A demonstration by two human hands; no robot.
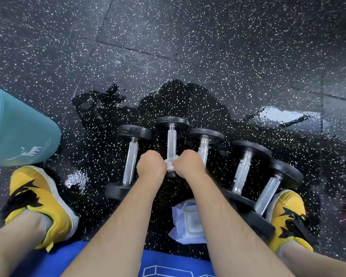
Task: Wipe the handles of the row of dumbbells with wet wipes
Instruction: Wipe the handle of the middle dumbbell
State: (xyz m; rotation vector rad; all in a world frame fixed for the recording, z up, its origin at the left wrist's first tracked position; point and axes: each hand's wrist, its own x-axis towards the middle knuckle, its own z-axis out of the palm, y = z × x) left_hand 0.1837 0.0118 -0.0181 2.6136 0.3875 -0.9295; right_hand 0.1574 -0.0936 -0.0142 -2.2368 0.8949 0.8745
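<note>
With left hand (pixel 151 166) and right hand (pixel 188 165) curled tight on the wet wipe (pixel 170 163) round the handle (pixel 171 142) just past the wipe pack (pixel 188 220), rub slowly to its far end.

Five black dumbbells (pixel 203 146) side by side (chrome handles); white wipe (pixel 170 164) bunched on second handle.

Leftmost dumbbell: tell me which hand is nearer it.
Left. The left hand sits just right of the leftmost dumbbell; the right hand is farther right, past the wipe.
</note>
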